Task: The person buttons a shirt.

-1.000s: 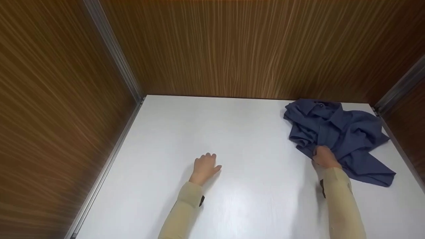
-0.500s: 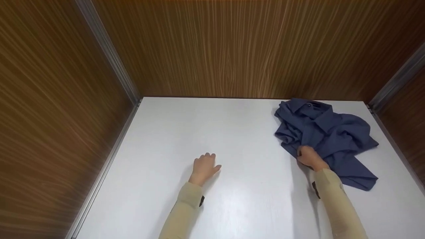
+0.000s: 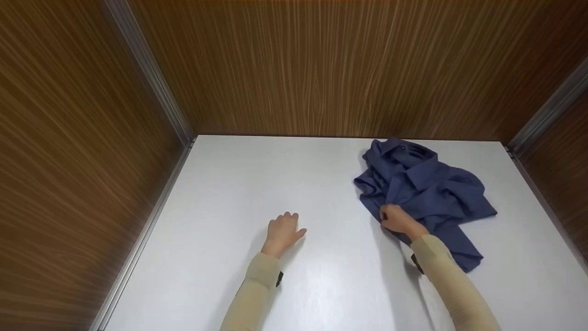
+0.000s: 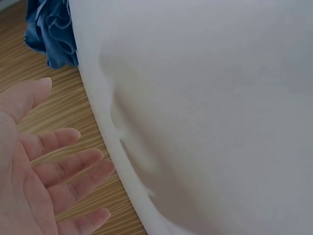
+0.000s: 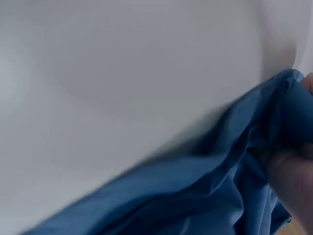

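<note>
A crumpled navy blue collared shirt [image 3: 427, 188] lies on the right part of the white table [image 3: 257, 174], its collar toward the back wall. My right hand [image 3: 398, 219] grips the shirt's near left edge. In the right wrist view, the thumb and a fingertip of that hand [image 5: 293, 183] pinch a fold of the cloth [image 5: 195, 191]. Left of the shirt, my left hand [image 3: 281, 233] is held over the table with its fingers spread, holding nothing. The left wrist view shows its palm [image 4: 29, 181] and relaxed fingers, with part of the shirt [image 4: 51, 34] beyond.
A wood-grain panel [image 3: 294, 69] rises behind the table's back edge. Another panel [image 3: 82, 174] stands along the left side, and a third [image 3: 560, 170] along the right. Metal rails [image 3: 151, 78] run up the corners.
My right hand has dragged the shirt leftward across the table, away from the right panel. The left hand has stayed in place. The view has shifted slightly.
</note>
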Demonstrator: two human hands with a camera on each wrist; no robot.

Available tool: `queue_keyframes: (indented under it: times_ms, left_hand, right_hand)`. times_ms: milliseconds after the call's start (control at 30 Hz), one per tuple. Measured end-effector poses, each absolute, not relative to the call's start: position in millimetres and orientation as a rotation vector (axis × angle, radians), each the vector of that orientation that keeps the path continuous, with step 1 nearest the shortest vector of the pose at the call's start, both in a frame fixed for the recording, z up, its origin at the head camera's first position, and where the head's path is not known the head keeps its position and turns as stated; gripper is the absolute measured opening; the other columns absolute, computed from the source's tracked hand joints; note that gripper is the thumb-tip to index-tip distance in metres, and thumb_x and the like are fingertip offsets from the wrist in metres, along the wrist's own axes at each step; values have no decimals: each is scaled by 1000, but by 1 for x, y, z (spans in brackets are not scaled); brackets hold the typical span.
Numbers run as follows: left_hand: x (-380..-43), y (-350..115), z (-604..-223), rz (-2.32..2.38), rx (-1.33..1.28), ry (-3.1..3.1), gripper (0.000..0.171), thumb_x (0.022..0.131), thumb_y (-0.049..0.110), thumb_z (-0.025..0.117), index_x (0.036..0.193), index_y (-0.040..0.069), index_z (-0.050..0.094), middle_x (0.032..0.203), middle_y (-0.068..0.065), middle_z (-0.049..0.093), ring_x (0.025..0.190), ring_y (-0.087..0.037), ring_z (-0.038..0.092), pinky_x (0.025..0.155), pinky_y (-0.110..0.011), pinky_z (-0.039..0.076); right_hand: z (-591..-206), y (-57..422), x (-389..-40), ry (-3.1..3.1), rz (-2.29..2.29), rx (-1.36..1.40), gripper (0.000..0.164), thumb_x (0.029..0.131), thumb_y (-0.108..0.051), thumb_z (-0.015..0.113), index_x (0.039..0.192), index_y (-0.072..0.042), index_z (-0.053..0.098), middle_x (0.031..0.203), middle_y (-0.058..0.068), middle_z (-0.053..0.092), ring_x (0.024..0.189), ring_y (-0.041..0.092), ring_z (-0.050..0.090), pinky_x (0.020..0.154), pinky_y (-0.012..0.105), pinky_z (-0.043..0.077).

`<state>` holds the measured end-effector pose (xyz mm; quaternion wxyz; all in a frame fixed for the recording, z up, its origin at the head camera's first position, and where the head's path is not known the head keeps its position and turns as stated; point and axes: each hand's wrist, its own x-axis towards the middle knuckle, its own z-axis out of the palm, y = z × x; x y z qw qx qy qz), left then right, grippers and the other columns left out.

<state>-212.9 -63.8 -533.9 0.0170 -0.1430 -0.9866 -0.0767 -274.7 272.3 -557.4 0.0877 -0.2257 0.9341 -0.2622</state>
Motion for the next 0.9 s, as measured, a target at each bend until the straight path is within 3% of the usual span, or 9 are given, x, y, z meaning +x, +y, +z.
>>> queue_keyframes:
  times_ms: [300, 900]
  left_hand:
    - [-214, -64, -534, -243, -452, -3070, 46, 81, 43, 59, 108, 5, 59, 88, -9, 60, 74, -23, 58, 61, -35, 47]
    - [-216, -62, -538, -258, -468, -3017, 44, 78, 42, 61, 100, 5, 61, 80, -9, 58, 70, -25, 58, 55, -36, 46]
  right_hand:
    - [-558, 224, -262, 2713, -764, -940, 17, 67, 6, 61, 66, -6, 49, 64, 0, 44, 60, 15, 41, 55, 28, 35]
    - [-553, 163, -219, 2501, -690, -1308, 19, 63, 7, 60, 66, -9, 50, 66, -5, 38, 56, 9, 35, 52, 20, 31]
